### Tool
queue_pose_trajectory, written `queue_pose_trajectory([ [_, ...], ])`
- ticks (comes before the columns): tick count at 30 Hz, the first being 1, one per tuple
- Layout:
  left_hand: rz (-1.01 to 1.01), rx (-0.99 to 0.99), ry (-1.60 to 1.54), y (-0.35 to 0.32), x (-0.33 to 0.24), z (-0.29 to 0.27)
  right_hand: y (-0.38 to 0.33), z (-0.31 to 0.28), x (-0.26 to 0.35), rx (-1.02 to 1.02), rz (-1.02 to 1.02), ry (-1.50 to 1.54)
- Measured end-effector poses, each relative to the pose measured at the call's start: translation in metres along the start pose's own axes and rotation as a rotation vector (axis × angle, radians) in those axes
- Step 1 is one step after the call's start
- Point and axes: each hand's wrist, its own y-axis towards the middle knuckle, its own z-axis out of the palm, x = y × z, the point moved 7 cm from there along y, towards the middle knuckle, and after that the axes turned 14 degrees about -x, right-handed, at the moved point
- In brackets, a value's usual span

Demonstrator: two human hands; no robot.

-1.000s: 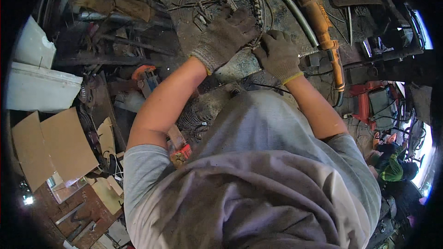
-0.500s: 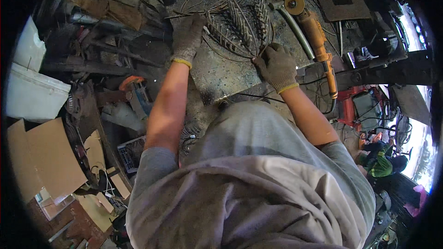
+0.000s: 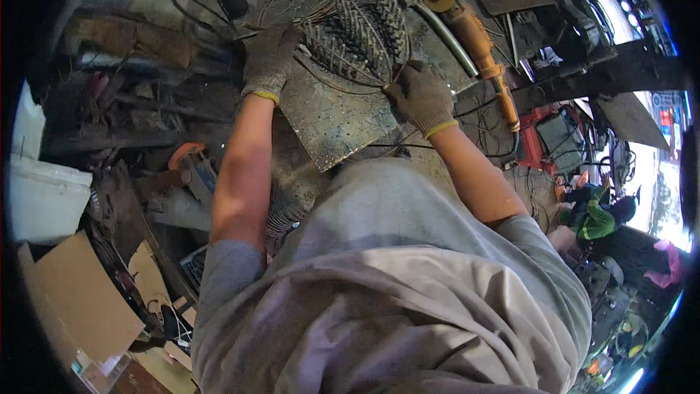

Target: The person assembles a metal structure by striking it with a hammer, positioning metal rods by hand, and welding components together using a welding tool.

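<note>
A leaf-shaped metal frame [image 3: 357, 36] of bent rods, with several rows of short ribs inside, lies on a metal plate [image 3: 328, 128]. My left hand [image 3: 271, 58], in a grey-brown knit glove with a yellow cuff, is closed at the frame's left side; its fingertips are partly hidden. A small pale tip shows beside that hand's fingers, too small to name. At the pointed near end of the frame, my gloved right hand [image 3: 423, 96] pinches the joined rods. An orange angle grinder [image 3: 477, 44] with a yellowish disc lies to the right, beside a metal tube [image 3: 446, 38].
Scrap metal and a wooden board [image 3: 135, 42] crowd the left. Cardboard [image 3: 86, 295] and a white container [image 3: 49, 201] stand at lower left. A red-framed machine [image 3: 547, 138] sits on the right, with a person [image 3: 599, 219] beyond it. Cables trail near the grinder.
The whole view has shifted, so the bench, grinder and frame appear farther left. Both hands stay at the same places on the frame.
</note>
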Motion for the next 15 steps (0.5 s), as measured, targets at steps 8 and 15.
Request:
queue_pose_trajectory([
  [8, 0.918, 0.033, 0.366, -0.059, -0.167, 0.023, 0.000, 0.001, -0.001, 0.002, 0.025, 0.021],
  [15, 1.124, 0.256, 0.681, -0.068, -0.162, 0.072, -0.002, -0.010, -0.002, -0.072, 0.022, 0.129],
])
